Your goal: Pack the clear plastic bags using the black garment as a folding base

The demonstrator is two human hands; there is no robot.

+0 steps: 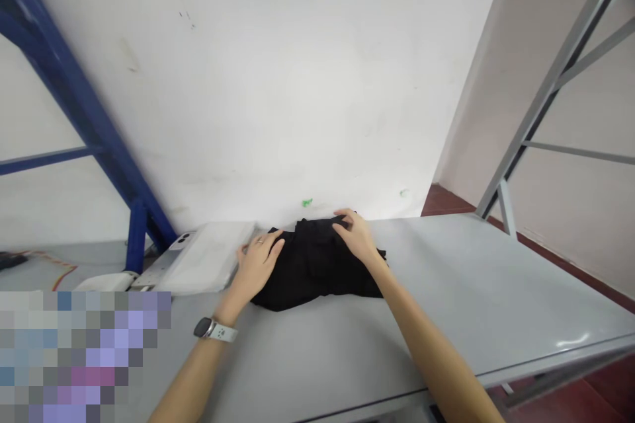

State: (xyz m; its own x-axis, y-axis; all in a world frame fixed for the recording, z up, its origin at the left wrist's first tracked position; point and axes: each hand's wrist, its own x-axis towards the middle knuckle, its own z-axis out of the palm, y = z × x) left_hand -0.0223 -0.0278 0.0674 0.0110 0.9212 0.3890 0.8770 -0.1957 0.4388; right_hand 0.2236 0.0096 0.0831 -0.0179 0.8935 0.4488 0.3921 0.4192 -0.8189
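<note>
A folded black garment [312,268] lies on the grey table [446,291], close to the white wall. My left hand [258,263] rests flat on the garment's left edge, fingers stretched out, with a ring on one finger and a white watch on the wrist. My right hand [354,234] presses on the garment's upper right part, fingers extended and slightly curled over the cloth. Neither hand lifts the fabric.
A clear plastic bag [208,258] lies left of the garment, with a phone [171,251] beside it. A blue metal frame [99,139] stands at the left, a grey shelf frame [546,92] at the right. The lower left corner is blurred out.
</note>
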